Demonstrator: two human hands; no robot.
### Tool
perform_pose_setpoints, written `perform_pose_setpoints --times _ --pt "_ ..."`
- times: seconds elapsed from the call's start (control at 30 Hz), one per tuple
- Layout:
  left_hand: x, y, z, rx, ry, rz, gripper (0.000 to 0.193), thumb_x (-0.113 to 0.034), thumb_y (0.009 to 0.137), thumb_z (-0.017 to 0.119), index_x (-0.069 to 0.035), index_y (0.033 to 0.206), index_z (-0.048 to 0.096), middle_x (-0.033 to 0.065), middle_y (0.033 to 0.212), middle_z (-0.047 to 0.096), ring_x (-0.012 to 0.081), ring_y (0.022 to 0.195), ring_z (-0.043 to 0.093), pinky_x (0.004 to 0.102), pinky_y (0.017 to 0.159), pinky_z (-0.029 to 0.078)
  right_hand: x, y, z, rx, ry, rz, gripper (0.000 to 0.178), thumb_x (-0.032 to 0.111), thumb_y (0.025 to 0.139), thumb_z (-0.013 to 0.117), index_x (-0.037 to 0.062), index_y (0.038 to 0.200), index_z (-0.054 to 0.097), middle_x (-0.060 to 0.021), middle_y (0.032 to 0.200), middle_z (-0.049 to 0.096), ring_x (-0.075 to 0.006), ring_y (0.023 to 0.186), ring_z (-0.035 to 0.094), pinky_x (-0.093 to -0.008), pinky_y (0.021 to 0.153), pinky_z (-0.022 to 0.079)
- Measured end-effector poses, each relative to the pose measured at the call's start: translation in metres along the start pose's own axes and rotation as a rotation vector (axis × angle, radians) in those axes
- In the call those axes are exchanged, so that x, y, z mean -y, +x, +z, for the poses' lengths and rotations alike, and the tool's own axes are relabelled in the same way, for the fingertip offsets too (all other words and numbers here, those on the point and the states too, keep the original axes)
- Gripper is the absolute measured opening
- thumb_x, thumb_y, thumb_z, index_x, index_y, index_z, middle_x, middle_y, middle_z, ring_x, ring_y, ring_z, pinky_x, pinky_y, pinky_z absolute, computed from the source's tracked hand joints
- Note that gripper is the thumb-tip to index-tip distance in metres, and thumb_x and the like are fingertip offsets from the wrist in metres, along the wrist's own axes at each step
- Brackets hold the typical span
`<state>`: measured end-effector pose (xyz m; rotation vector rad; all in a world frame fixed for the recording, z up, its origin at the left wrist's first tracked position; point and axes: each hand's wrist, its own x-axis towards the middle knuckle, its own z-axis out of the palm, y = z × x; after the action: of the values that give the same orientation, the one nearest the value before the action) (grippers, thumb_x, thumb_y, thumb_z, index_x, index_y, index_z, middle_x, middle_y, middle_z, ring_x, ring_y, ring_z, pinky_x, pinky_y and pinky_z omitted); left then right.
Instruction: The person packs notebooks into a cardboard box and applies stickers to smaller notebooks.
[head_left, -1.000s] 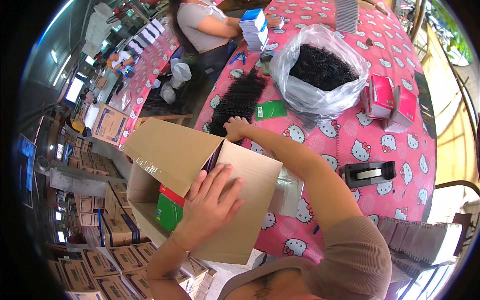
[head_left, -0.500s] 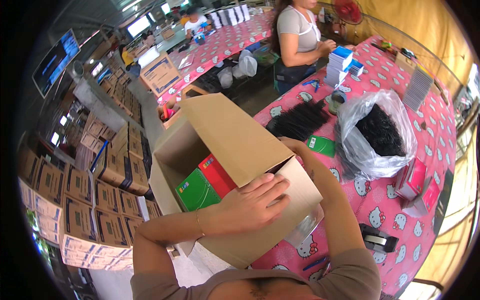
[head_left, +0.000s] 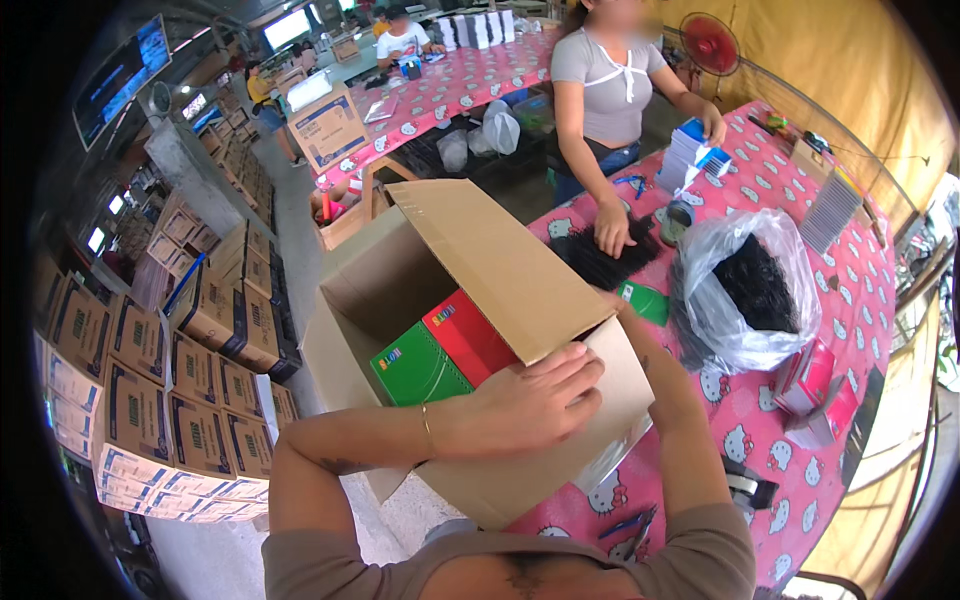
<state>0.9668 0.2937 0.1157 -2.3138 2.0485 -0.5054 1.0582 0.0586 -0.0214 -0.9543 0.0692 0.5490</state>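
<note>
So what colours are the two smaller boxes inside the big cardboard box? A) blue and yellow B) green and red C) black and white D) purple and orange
B: inside the open cardboard box a green box lies beside a red box, just past the left hand resting on the box's rim.

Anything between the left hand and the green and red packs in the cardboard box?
Nothing visible. The left hand rests on the near rim of the cardboard box, and the green pack and red pack lie uncovered just beyond it. The raised flap stands on the right side, hiding the right hand.
</note>
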Motion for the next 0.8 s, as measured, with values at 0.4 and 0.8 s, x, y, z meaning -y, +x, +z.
perform_pose_setpoints --times 0.4,0.8 --pt "-0.087 -0.036 -0.072 -0.029 -0.469 0.147 0.050 -0.032 0.088 0.068 -0.009 0.131 0.058 0.0187 0.136 0.050 0.0307 0.128 0.050 0.0534 0.107 0.040 -0.037 -0.038 -0.061 0.123 0.051 -0.184 0.059 0.008 0.081 0.071 0.0034 0.136 0.050 -0.0129 0.116 0.068 -0.0202 0.101 0.069 -0.0425 0.083 0.060" --pt "-0.174 -0.099 0.143 -0.137 -1.283 -0.623 0.063 -0.047 0.105 0.043 0.003 0.143 0.043 0.0204 0.143 0.049 0.0299 0.134 0.047 0.0412 0.112 0.033 -0.174 -0.102 -0.058 -0.249 0.648 -0.503 0.043 0.013 0.081 0.074 0.0025 0.121 0.063 -0.0140 0.110 0.071 -0.0253 0.096 0.071 -0.0448 0.089 0.058"
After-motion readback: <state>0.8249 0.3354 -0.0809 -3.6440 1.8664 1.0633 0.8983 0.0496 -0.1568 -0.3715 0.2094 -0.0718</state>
